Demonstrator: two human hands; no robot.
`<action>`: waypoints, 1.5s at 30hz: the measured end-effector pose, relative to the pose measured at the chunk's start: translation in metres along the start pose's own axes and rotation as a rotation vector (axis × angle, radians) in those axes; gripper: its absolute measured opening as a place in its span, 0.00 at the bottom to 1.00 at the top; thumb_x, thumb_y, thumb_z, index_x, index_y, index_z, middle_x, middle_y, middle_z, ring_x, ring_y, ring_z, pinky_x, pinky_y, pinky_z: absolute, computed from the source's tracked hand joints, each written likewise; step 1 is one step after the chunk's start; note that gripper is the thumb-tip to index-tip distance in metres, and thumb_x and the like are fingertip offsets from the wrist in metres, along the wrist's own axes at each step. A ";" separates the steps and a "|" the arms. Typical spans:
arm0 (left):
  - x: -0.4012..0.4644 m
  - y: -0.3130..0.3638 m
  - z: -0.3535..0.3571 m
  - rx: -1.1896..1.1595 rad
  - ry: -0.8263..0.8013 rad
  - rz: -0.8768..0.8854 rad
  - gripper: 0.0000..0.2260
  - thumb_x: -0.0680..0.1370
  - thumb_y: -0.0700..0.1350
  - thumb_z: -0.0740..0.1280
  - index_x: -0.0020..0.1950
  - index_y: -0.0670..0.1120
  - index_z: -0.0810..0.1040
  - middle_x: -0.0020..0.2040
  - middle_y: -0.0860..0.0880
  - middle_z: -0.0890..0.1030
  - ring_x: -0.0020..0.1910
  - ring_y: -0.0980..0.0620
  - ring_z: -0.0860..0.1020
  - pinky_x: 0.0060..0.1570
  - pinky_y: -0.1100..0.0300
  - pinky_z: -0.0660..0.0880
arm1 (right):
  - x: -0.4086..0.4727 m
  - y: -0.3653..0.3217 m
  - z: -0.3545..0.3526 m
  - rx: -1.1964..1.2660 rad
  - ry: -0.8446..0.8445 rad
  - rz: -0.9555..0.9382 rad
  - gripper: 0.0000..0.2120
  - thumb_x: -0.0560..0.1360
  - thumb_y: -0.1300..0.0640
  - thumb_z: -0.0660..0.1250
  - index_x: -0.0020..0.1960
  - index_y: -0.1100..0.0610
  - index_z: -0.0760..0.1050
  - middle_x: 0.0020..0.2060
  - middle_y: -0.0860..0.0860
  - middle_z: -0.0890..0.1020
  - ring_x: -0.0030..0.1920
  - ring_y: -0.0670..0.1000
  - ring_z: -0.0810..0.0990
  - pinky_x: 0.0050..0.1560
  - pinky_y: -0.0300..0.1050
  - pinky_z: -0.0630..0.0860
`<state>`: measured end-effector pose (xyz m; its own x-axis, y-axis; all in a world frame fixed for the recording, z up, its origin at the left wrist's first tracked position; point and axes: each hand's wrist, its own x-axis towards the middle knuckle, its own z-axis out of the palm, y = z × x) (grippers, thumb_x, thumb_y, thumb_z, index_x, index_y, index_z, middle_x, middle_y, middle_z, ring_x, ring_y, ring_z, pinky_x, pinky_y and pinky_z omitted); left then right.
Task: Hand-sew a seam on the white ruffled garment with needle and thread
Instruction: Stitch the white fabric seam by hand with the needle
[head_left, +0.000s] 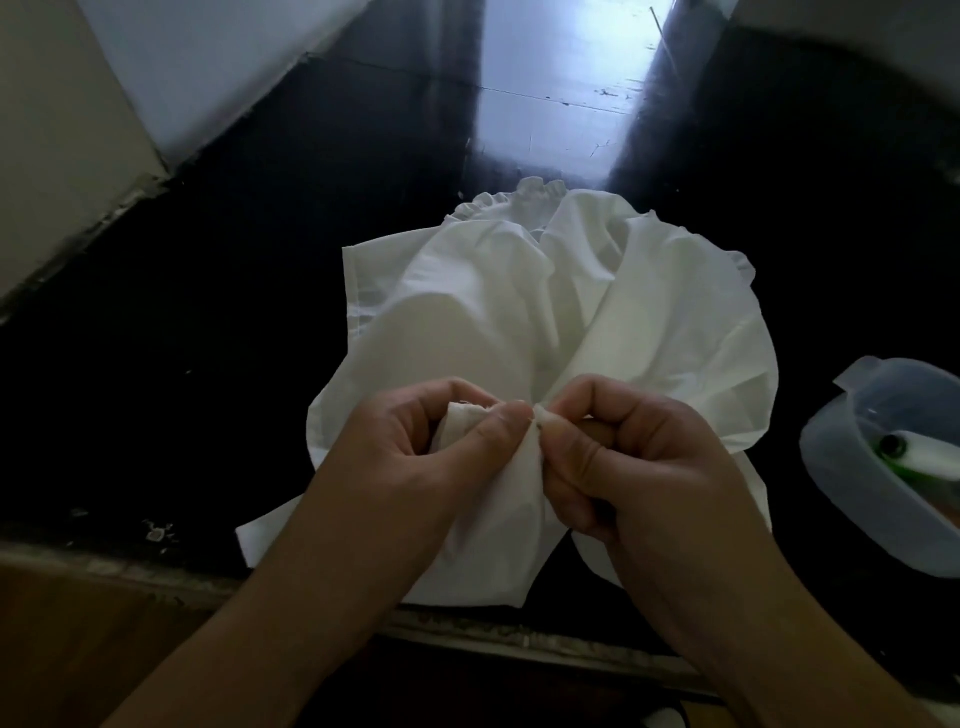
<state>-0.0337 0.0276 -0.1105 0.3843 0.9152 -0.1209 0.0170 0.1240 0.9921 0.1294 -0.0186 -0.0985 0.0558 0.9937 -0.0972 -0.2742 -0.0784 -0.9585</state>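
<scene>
Two hands working close together at near edge of white garment (519, 322). Left hand (415, 441) curling round a bunched fold of the cloth, thumb pressing it against the fingers (457, 395). Right hand (634, 457) pinching the adjoining cloth edge between thumb and forefinger, remaining fingers curling in toward palm; thumb tips of both hands nearly touching. Small dark speck showing at the pinch, just left of right thumb tip; needle or thread, cannot tell. Garment spreading away beyond the fingertips over dark glossy tabletop (208, 312), ruffled trim (524, 195) lying at far end, well apart from fingers. Clear plastic container (852, 467) sitting to right of right hand, holding something green and white.
</scene>
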 end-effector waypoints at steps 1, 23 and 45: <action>0.000 -0.001 0.000 -0.011 0.000 -0.003 0.15 0.76 0.57 0.74 0.44 0.45 0.85 0.40 0.39 0.85 0.38 0.44 0.84 0.40 0.52 0.81 | -0.001 -0.001 0.002 -0.008 0.008 0.001 0.08 0.76 0.64 0.72 0.41 0.66 0.75 0.23 0.54 0.69 0.24 0.48 0.65 0.25 0.36 0.63; 0.002 0.000 -0.001 -0.046 0.116 0.034 0.15 0.74 0.59 0.75 0.46 0.46 0.86 0.42 0.38 0.86 0.44 0.33 0.85 0.45 0.39 0.83 | -0.002 -0.007 -0.009 -0.211 0.051 -0.043 0.04 0.72 0.65 0.72 0.39 0.62 0.79 0.28 0.59 0.79 0.26 0.54 0.72 0.26 0.42 0.67; 0.001 -0.001 0.007 0.262 0.063 0.162 0.12 0.76 0.56 0.77 0.41 0.49 0.84 0.31 0.43 0.80 0.27 0.52 0.75 0.26 0.58 0.71 | 0.002 -0.001 -0.002 -0.408 0.214 -0.341 0.09 0.71 0.72 0.71 0.39 0.60 0.82 0.39 0.52 0.86 0.47 0.53 0.86 0.52 0.49 0.83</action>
<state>-0.0271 0.0253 -0.1114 0.3433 0.9381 0.0454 0.2005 -0.1203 0.9723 0.1321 -0.0168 -0.0980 0.2811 0.9331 0.2241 0.1839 0.1768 -0.9669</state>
